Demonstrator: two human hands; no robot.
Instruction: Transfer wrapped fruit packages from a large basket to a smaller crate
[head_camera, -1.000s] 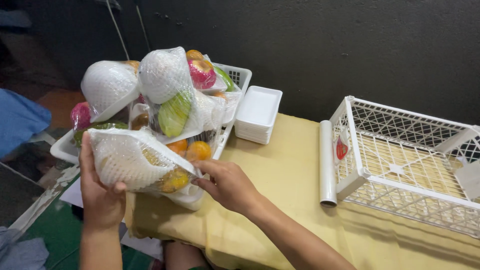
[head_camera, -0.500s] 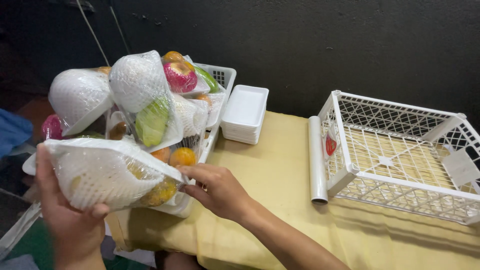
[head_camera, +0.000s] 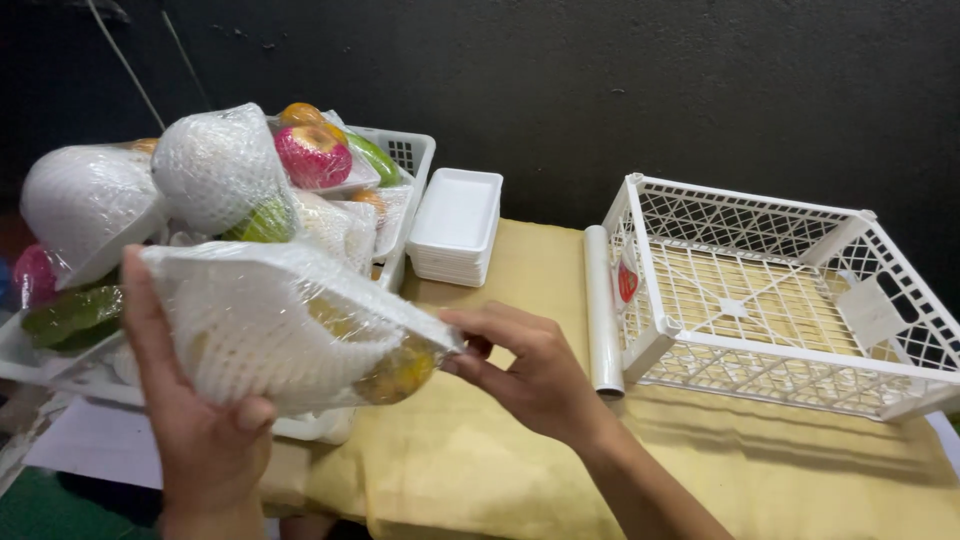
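Lifted wrapped fruit tray (head_camera: 290, 335), seemingly holding oranges.

You are at a fruit-packing station: wrapped fruit trays (head_camera: 250, 190) piled at the left, stacked white foam trays (head_camera: 455, 225) and a film roll (head_camera: 600, 310) at centre, a white lattice crate (head_camera: 770, 300) at right, on a yellow-covered bench (head_camera: 520, 470).

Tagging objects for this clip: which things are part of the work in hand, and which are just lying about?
In hand:
left hand
right hand
wrapped fruit tray, held by both hands

Lying about:
pile of wrapped fruit trays
stack of white trays
roll of film
white crate
yellow tablecloth
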